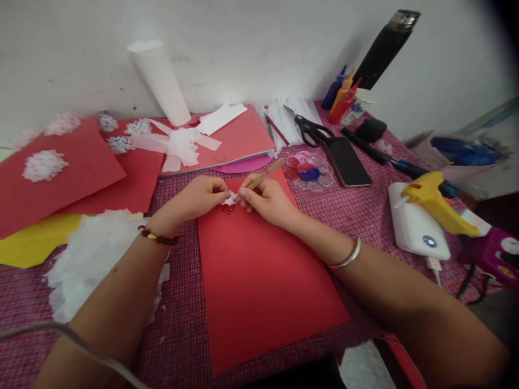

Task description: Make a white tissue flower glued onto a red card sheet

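Tissue [231,198] pinched by the left hand [203,195] could tear if the brown stick [268,172], pinched in the right hand [267,201], jabs too hard.

Left wrist [166,216] wears dark beads [164,239], one gold — right, a silver bangle [356,252].

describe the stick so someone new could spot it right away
Find the large red sheet lying on the checked cloth. At its far end, the right hand holds the stick, which slants up and to the right. Unlike the dark red pencil beyond it, the stick is plain tan and looks wider.
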The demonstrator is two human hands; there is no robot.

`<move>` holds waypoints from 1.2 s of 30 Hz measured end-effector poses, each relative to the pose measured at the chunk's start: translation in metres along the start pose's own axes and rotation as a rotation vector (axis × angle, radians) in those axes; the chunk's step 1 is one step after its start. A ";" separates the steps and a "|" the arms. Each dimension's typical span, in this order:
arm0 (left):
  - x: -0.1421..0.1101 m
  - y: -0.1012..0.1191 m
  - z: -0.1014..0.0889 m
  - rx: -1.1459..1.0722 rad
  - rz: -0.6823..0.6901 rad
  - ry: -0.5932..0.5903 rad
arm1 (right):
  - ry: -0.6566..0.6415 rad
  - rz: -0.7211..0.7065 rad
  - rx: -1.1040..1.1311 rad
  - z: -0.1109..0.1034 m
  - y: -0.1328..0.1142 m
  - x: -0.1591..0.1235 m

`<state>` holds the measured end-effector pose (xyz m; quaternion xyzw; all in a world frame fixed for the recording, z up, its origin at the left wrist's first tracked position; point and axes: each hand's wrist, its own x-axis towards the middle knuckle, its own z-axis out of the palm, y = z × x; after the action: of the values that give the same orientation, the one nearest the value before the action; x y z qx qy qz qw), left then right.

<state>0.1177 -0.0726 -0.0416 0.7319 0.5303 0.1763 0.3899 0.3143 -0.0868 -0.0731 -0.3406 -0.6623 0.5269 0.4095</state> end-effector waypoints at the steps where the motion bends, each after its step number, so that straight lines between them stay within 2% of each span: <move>1: 0.001 0.001 -0.001 0.022 -0.012 -0.024 | 0.001 -0.011 -0.034 0.001 0.000 0.000; 5: 0.002 0.004 -0.002 0.092 -0.023 -0.049 | -0.002 -0.027 -0.114 0.002 0.000 0.001; 14: 0.003 0.001 -0.002 0.148 0.027 -0.004 | -0.018 -0.068 -0.314 0.006 0.000 0.005; 22: 0.000 -0.004 -0.008 -0.003 0.071 -0.064 | -0.068 -0.085 -0.466 0.011 -0.009 0.003; 25: -0.001 -0.007 -0.007 -0.015 0.046 -0.040 | 0.029 -0.090 -0.385 0.009 -0.007 0.002; 28: 0.000 -0.011 -0.004 -0.007 0.029 -0.014 | 0.141 -0.041 -0.174 0.006 -0.001 0.003; 32: -0.003 -0.007 -0.006 -0.142 -0.025 0.022 | 0.156 0.073 0.125 0.003 0.006 0.004; 34: -0.012 0.002 -0.016 -0.269 -0.050 0.118 | 0.169 0.101 0.214 0.001 0.007 0.005; 36: -0.029 0.014 -0.035 -0.383 -0.068 0.282 | 0.180 0.120 0.264 -0.002 0.006 0.006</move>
<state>0.0922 -0.0877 -0.0039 0.5947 0.5606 0.3608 0.4494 0.3134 -0.0798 -0.0780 -0.3687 -0.5265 0.6003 0.4760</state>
